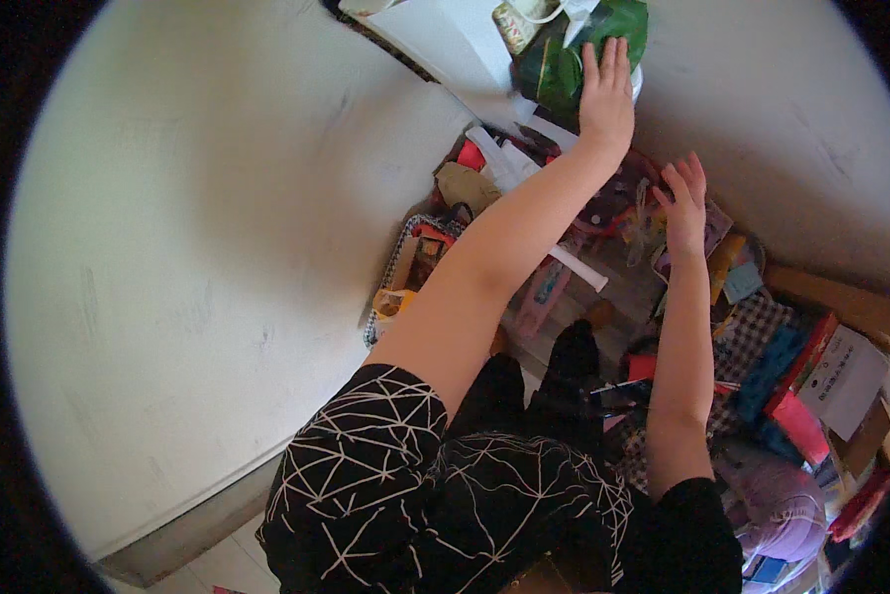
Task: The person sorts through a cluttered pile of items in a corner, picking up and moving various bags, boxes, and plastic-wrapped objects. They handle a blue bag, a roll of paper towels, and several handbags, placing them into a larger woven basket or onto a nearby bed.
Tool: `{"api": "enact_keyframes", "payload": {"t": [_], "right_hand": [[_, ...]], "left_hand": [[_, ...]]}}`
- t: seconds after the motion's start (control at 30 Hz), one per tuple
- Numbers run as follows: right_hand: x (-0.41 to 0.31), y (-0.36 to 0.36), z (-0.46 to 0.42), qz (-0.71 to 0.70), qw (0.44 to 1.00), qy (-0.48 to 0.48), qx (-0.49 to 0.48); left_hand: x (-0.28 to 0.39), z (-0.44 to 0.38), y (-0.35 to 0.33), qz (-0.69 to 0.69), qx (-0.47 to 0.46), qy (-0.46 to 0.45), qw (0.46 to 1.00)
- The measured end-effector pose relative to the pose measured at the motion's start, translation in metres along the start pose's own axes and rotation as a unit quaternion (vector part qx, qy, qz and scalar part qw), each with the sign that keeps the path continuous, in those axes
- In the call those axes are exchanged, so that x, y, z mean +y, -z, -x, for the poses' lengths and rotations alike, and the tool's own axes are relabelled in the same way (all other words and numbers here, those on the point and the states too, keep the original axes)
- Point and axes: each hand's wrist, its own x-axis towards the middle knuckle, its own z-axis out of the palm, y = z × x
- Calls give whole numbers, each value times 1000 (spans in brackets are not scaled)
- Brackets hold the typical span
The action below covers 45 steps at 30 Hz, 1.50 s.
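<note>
My left hand (pixel 608 100) reaches to the top of the view, its fingers extended over a green bag (pixel 623 22). Whether it presses on the bag or only rests there, I cannot tell. Beside the bag lie a patterned packet (pixel 517 28) and white straps, next to a white surface (pixel 445 44). Lower and to the right, my right hand (pixel 684 197) hangs in the air with spread fingers and nothing in them. Beneath it are clear plastic wrapping (pixel 638 230) and mixed items on the floor.
Walls stand on the left and right. A woven basket (pixel 374 315) holds boxes by the left wall. A white rod (pixel 582 271) lies near the feet. At right are checkered cloth (pixel 757 327), an open cardboard box (pixel 835 293) and a purple bundle (pixel 783 508).
</note>
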Motion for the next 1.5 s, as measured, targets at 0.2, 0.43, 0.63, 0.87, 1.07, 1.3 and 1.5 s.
{"api": "enact_keyframes", "payload": {"t": [0.2,0.43,0.63,0.87,1.07,1.3,1.5], "right_hand": [[-19,25,88,-64,996,52,-24],[-18,81,235,-52,988,87,117],[47,101,408,-69,965,193,163],[113,70,549,-121,959,128,223],[150,53,636,-104,952,132,254],[167,63,740,-103,935,122,317],[191,95,863,-69,918,138,366]], "left_hand": [[18,47,37,224,163,-107,955],[1,288,93,612,-70,-64,785],[-109,470,46,483,-114,-200,845],[-167,564,-15,290,-352,-364,812],[-123,583,23,293,-358,-454,762],[-49,615,96,347,-294,-522,722],[1,686,145,316,-276,-565,710]]}}
